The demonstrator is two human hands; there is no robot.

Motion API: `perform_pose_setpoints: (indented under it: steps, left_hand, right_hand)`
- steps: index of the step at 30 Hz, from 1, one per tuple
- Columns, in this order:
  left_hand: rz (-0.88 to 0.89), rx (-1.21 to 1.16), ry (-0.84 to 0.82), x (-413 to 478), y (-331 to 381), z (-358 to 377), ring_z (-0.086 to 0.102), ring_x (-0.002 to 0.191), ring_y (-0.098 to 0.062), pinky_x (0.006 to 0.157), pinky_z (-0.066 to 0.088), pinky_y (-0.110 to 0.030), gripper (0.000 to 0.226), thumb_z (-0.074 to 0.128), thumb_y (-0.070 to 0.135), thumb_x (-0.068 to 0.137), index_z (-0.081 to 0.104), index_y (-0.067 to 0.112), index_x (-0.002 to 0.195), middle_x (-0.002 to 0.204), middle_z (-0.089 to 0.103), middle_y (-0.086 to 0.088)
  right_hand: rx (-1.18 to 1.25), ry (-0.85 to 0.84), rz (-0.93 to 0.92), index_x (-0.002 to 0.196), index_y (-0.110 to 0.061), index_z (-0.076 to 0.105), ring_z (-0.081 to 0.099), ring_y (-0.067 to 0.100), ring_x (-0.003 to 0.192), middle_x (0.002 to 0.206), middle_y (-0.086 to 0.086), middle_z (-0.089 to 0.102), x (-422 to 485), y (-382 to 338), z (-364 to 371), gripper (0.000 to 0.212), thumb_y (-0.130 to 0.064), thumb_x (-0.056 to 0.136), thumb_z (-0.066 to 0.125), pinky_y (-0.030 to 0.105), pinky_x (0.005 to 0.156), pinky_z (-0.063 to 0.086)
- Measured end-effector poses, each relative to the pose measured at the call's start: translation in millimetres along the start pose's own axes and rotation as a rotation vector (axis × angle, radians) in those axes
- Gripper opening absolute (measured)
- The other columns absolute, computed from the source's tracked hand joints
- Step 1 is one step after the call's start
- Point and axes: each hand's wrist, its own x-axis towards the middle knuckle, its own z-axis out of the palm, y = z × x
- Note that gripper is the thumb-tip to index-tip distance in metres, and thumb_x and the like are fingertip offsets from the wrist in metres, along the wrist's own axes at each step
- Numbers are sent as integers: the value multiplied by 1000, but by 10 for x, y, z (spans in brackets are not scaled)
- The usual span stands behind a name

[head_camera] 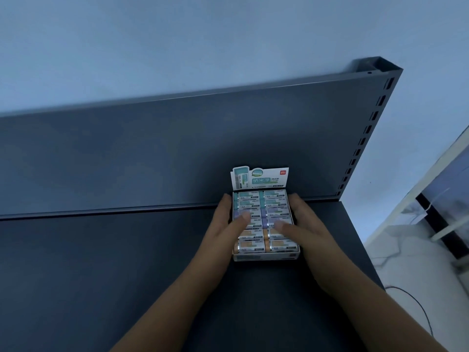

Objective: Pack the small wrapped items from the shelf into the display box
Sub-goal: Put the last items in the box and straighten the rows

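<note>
Head view: left hand (225, 226) and right hand (308, 224), fingers straight, are bracketing the display box (266, 256) on the shelf (101, 262), thumbs pressing the wrapped items (253, 246) flat, likely seating them.

L hand (223, 229), R hand (309, 232) — flat, parallel (thumbs inward).

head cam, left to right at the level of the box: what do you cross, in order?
left hand → display box → right hand → white frame beyond the shelf's end
</note>
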Motion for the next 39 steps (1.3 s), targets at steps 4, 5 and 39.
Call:
perform_pose_setpoints:
  steps: [4,5,39]
  left_hand:
    - [-30,-12,74,57,-32,107,51,131,-2,116,38,-42,61,53,35,102,24,32,156,145,53,16]
    - [-12,-9,71,57,-49,118,52,130,-2,114,40,-39,57,50,31,104,26,31,155,144,54,16]
    - [242,808,109,-371,-198,-162,30,140,9,112,29,-13,68,76,37,85,41,59,138,138,41,45]
  right_hand:
    - [114,164,-5,139,-32,50,64,13,117,126,-11,67,46,86,151,43,-18,98,58,36,100,52]
    - [125,167,-9,137,-34,50,65,10,114,123,-14,68,60,101,163,43,-16,99,56,29,95,54]
    - [-741,186,-50,118,-65,51,46,-28,107,104,-56,52,-400,-7,-167,67,-24,75,83,-7,84,30]
